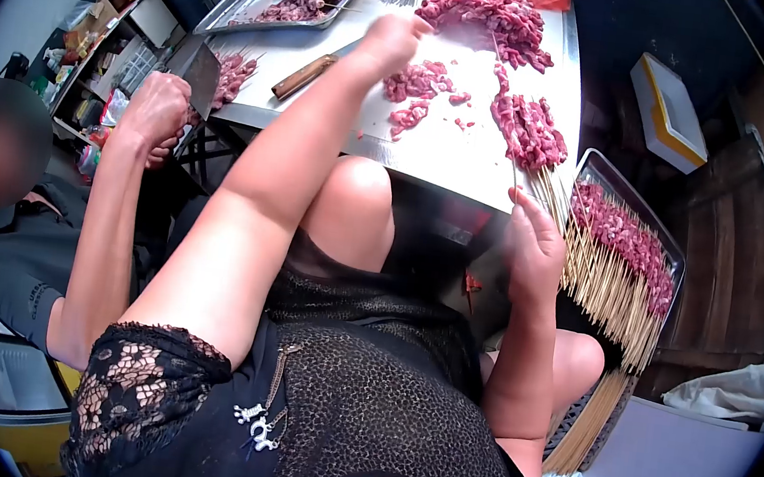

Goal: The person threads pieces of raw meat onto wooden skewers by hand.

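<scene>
My right hand (pixel 536 247) is closed around the lower end of a thin wooden skewer (pixel 514 176) that points up over the table's edge. Pieces of raw meat (pixel 502 81) appear threaded on its upper part. Beside it lie several loaded meat skewers (pixel 531 133), their sticks hanging over the edge. My left hand (pixel 395 42) is stretched far across the table, its curled fingers at the left side of a large heap of raw meat (pixel 492 20). Slight blur hides what these fingers hold, if anything. Smaller loose meat pieces (pixel 416 82) lie below that hand.
A metal tray (pixel 223 24) with meat skewers stands at the back left, near a wooden-handled knife (pixel 304 77). Another tray (pixel 678 263) of skewers sits at right above bare sticks (pixel 592 423). At left, a co-worker's hand (pixel 159 109) grips a cleaver (pixel 195 76).
</scene>
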A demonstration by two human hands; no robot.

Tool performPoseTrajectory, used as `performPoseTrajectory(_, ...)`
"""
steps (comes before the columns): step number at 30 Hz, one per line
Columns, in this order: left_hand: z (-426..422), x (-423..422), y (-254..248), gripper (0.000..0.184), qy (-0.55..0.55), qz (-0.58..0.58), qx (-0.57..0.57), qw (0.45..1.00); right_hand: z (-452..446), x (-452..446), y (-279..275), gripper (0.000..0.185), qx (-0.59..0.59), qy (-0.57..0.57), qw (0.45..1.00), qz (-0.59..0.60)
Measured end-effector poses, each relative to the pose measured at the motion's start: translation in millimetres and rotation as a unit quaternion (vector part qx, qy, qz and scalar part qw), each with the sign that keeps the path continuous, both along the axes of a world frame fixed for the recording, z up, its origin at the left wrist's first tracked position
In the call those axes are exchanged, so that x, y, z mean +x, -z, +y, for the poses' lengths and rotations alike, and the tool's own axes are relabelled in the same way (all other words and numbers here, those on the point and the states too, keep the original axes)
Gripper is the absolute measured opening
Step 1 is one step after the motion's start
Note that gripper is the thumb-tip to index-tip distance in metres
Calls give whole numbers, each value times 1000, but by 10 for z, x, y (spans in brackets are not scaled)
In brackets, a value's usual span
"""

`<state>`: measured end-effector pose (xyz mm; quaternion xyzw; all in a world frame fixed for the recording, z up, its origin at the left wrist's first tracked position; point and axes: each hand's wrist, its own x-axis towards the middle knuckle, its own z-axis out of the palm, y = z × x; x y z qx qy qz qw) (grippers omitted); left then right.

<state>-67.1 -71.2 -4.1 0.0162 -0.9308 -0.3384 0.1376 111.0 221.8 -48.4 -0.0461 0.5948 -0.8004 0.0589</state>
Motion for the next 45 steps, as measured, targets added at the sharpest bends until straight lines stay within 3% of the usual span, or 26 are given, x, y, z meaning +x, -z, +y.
performPoseTrajectory(1, -181, -185, 17, 36, -24, 40, -59, 997, 14, 2, 0, 23, 9, -1, 1000, 3)
performPoseTrajectory(4, -301, -403, -98, 28, -59, 39, -38, 997, 48, -21, 13, 24, 11, 3, 1000, -1)
performPoseTrajectory(7, -156, -528, -168, 19, 83, -131, -85, 984, 43, -31, -32, 24, 13, 7, 1000, -4)
performPoseTrajectory(9, 25, -532, -139, 21, 108, -180, -171, 963, 25, -38, -61, 24, -4, -1, 1000, -15)
performPoseTrajectory(11, 104, -488, -39, 23, 181, -169, -214, 945, 0, -68, -23, 24, 4, 4, 1000, -6)
performPoseTrajectory(16, 67, -511, -105, 18, 153, -182, -208, 949, -6, -74, 12, 24, 16, -18, 1000, -7)
performPoseTrajectory(17, -8, -547, -89, 18, 154, -180, -146, 961, -16, -77, 10, 24, 8, -22, 1000, -10)
performPoseTrajectory(19, -31, -461, -153, 21, 116, -188, 80, 972, -32, -76, 3, 24, 5, -24, 1000, -16)
performPoseTrajectory(21, -14, -373, -188, 23, 113, -177, 116, 971, -55, -80, 24, 25, -1, -25, 1000, -13)
performPoseTrajectory(23, 22, -319, -181, 25, 121, -178, 357, 909, -72, -103, 36, 25, -6, -29, 999, -18)
performPoseTrajectory(27, 85, -222, -69, 28, 165, -194, 530, 809, -94, -110, 61, 25, -13, -31, 999, -37)
performPoseTrajectory(28, 116, -200, -49, 28, 165, -194, 531, 808, -94, -110, 69, 25, -13, -31, 999, -38)
performPoseTrajectory(30, 232, -118, -38, 30, 160, -189, 611, 752, -85, -102, 81, 25, 8, -21, 999, -48)
performPoseTrajectory(35, 469, 77, -104, 29, 153, -178, 632, 739, -64, -79, 123, 25, 21, -10, 999, -31)
performPoseTrajectory(39, 631, 241, -196, 28, 159, -122, 610, 767, -91, -67, 87, 24, 51, 8, 999, -5)
performPoseTrajectory(45, 781, 367, -176, 28, 136, -89, 680, 715, -106, -107, 105, 23, 79, 3, 997, -17)
